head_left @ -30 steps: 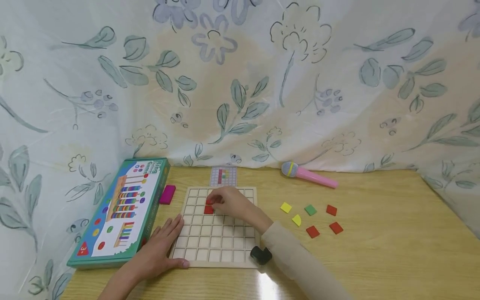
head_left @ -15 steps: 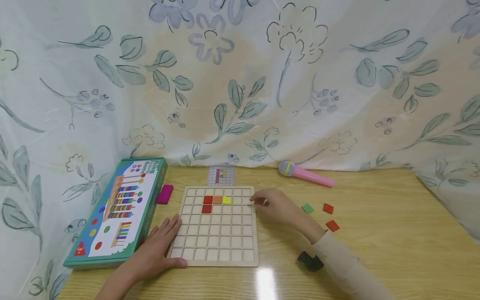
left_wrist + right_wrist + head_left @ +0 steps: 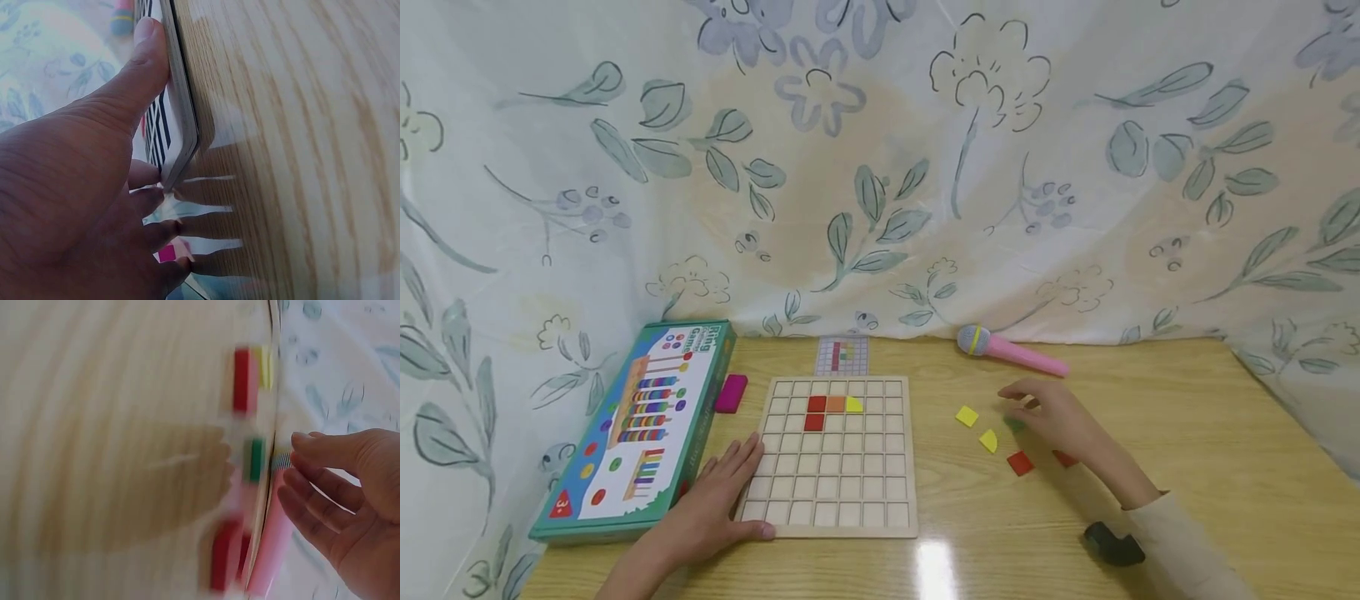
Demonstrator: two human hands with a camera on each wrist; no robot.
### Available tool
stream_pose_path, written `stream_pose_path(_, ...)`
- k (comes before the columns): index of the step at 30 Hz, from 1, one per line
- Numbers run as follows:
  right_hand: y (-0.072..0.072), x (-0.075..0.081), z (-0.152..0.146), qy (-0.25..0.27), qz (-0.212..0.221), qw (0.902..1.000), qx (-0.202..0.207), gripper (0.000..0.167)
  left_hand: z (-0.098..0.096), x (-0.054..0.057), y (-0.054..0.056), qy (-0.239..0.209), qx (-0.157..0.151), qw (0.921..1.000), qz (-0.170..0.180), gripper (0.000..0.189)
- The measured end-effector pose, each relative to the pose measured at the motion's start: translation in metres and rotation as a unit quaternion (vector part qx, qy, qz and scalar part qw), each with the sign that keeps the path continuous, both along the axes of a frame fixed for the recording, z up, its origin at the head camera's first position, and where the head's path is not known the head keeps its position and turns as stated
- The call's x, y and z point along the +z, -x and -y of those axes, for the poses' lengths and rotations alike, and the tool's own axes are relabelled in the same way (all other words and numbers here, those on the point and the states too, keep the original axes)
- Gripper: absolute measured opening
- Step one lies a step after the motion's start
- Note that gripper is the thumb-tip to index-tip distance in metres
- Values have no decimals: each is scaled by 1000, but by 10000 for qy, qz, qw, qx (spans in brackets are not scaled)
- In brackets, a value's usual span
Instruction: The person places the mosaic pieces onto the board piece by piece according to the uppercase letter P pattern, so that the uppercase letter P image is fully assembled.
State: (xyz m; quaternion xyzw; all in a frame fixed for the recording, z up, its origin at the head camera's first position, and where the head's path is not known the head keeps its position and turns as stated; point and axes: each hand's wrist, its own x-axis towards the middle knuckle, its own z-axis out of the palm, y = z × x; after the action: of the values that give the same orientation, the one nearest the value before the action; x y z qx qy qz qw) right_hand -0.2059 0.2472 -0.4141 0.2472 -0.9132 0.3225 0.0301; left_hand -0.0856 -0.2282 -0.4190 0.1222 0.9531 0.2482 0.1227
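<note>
Grid board (image 3: 826, 483) is laid flat on the surface (image 3: 1210, 467), its left edge touched by the left hand (image 3: 718, 496), whose fingers are spread and whose thumb is rested at the near edge. In its cells are seated two red tiles (image 3: 817, 404), one below the other, with an orange tile (image 3: 836, 404) and a rounded yellow piece (image 3: 853, 405) lined up to the right of the upper one. The right hand (image 3: 1052, 417) is held well apart from the left hand, over a partly hidden green tile (image 3: 1014, 425), its fingers loosely bent and parted from the thumb. Nearby are scattered a yellow square (image 3: 967, 416) and a loose red tile (image 3: 1020, 463).
</note>
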Motion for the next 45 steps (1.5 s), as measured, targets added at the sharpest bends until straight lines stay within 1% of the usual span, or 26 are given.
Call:
stream_pose_path(4,-6,2,-26,-325,13,9986,-414,27,1,1,-1,5,-47,10000,-47,113)
stream_pose_path(5,-8,2,-31,-382,60,9981,-486,28,1,1,-1,24,-62,10000,-73,113)
stream_pose_path(8,-11,1,-43,-454,188,9968,-628,30,1,1,-1,35,-5,10000,13,114)
stream_pose_path(10,-12,-1,-49,-446,209,9969,-618,30,1,0,-1,63,-5,10000,6,114)
stream_pose_path(13,-12,-5,-54,-381,120,9976,-561,30,0,0,-1,33,5,10000,23,114)
stream_pose_path(15,-12,-6,-56,-332,90,9981,-513,30,0,0,-1,13,-30,10000,-25,114)
stream_pose_path(16,-12,-7,-56,-323,71,9982,-493,31,1,-1,-1,17,-60,10000,-77,114)
stream_pose_path(21,-8,-2,-56,-431,-48,9986,-298,33,0,-3,0,-2,-70,9999,-114,113)
stream_pose_path(23,-4,2,-55,-414,-107,9989,-214,33,0,-3,0,-11,-34,10000,-70,114)
stream_pose_path(28,3,11,-46,-352,-150,9992,-95,31,1,-3,-1,-4,-95,9998,-187,113)
stream_pose_path(32,6,16,-33,-373,-166,9992,-15,30,1,-2,-1,-36,-128,9997,-221,112)
stream_pose_path(37,8,18,-14,-189,-129,9996,144,30,1,-2,-1,14,-131,9997,-190,113)
stream_pose_path(45,15,16,20,162,51,9984,548,28,2,-3,0,47,-114,9998,-186,113)
